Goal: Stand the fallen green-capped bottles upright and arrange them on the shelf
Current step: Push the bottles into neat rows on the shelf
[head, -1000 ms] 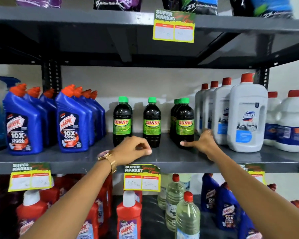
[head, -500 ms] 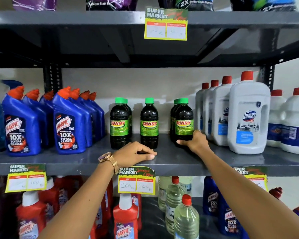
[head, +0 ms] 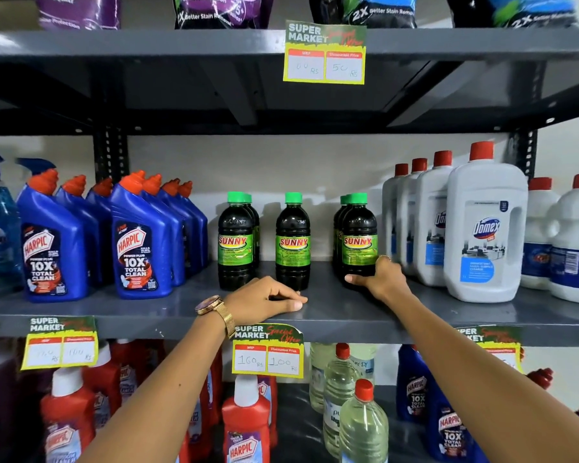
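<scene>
While right hand (head: 381,279) grips rightmost bottle (head: 360,242), Domex jugs (head: 485,228) crowd beside; left hand (head: 264,300) loose, empty.

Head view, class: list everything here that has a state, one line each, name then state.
Left front bottle: upright, capped.
Middle bottle: upright, capped.
Right front bottle: upright, capped, gripped at base.
Domex bottle: upright, capped.
Right hand: grips Right front bottle.
Left hand: rests on shelf, holding nothing.

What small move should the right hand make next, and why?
Probably slide the right front bottle slightly left: the right hand grips its base, all bottles stand upright, and the gap to the middle bottle looks widest.
</scene>
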`<state>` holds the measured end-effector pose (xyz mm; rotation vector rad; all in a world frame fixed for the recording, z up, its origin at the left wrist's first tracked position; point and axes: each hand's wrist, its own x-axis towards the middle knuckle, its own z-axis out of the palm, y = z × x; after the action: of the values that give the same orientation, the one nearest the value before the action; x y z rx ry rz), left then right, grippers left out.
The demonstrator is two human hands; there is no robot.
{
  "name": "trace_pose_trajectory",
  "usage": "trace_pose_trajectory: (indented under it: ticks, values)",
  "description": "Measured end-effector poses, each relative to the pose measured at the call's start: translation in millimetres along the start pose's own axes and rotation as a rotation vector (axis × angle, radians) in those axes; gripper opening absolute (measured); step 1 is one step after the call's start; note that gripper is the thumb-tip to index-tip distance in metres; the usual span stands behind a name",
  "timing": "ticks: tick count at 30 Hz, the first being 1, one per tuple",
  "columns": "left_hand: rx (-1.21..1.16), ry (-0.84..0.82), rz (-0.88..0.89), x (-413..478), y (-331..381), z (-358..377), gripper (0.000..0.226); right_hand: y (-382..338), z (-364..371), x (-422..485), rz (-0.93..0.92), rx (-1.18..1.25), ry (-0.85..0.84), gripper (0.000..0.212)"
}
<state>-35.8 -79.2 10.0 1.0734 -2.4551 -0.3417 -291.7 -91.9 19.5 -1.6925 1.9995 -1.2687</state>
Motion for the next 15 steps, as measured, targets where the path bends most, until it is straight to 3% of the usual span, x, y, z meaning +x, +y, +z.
trace_pose_trajectory:
  ticks: [15]
  values:
    - [0.018,0.000,-0.014,-4.9,6.6,-2.4,0.035,-1.4,-2.5,-5.3,0.022,0.032,-0.041,0.080]
